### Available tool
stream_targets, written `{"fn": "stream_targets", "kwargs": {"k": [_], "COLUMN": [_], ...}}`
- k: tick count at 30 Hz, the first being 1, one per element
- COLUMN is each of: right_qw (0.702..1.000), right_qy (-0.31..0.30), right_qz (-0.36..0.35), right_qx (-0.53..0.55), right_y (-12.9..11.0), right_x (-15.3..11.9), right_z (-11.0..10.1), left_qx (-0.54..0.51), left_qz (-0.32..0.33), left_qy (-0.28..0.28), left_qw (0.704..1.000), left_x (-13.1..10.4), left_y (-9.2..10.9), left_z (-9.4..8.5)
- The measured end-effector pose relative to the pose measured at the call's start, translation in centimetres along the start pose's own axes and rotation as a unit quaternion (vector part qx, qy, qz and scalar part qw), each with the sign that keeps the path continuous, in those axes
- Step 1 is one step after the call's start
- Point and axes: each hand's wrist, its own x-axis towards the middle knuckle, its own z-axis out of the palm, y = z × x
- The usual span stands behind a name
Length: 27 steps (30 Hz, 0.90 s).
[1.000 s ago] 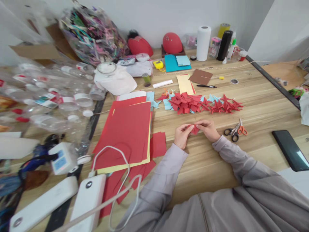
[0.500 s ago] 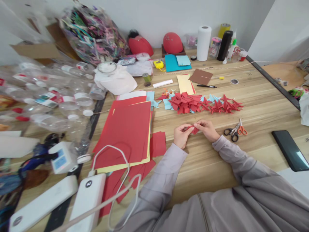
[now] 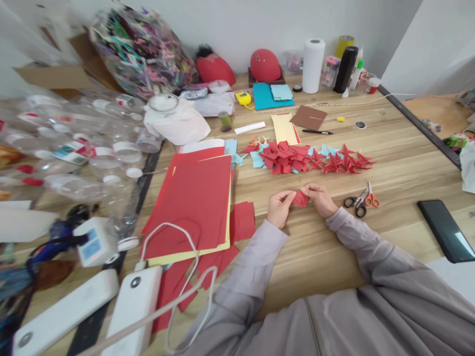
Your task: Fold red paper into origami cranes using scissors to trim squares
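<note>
A small folded piece of red paper point(image 3: 301, 199) is held just above the wooden table, between my two hands. My left hand point(image 3: 279, 208) pinches its left edge between thumb and fingers. At the upper right edge, my right hand point(image 3: 319, 199) is closed on the same piece. Beyond the hands lies a pile of folded red paper cranes point(image 3: 285, 158), with some light blue ones point(image 3: 324, 150) among them. Small cut red squares point(image 3: 243, 221) rest to the left of my left hand. Black-handled and orange-handled scissors point(image 3: 360, 200) lie right of my right hand.
Large red sheets point(image 3: 193, 202) are stacked on the left, with white power banks point(image 3: 134, 306) and a cable in front. Plastic bottles point(image 3: 100, 158) crowd the far left. A phone point(image 3: 447, 230) lies at right. A black pen point(image 3: 317, 132) and brown paper point(image 3: 308, 117) lie farther back.
The red paper between my fingers now shows more of its face. My fingertips have moved slightly apart along its edges. Both hands still grip it.
</note>
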Motion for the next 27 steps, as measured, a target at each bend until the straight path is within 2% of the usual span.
{"fn": "stream_targets", "kwargs": {"k": [6, 10, 18, 24, 27], "right_qw": [1.000, 0.997, 0.996, 0.996, 0.995], "right_qy": [-0.010, -0.009, -0.008, 0.021, 0.009], "right_qz": [-0.011, -0.036, -0.051, -0.051, -0.050], "right_qx": [-0.021, -0.060, -0.072, -0.071, -0.088], "right_y": [-0.2, -0.4, -0.2, -0.3, -0.5], "right_x": [0.0, -0.1, -0.1, -0.2, -0.2], "right_z": [-0.1, 0.0, 0.0, 0.1, 0.2], "left_qx": [-0.065, -0.031, 0.051, 0.062, 0.076], "left_qz": [-0.058, -0.035, 0.001, -0.011, 0.005], "left_qy": [-0.019, -0.003, 0.008, 0.001, 0.002], "left_qw": [0.996, 0.999, 0.999, 0.998, 0.997], "left_x": [-0.3, -0.4, -0.5, -0.5, -0.6], "left_y": [0.6, 0.7, 1.1, 1.0, 1.0], "left_z": [0.4, 0.3, 0.5, 0.5, 0.4]}}
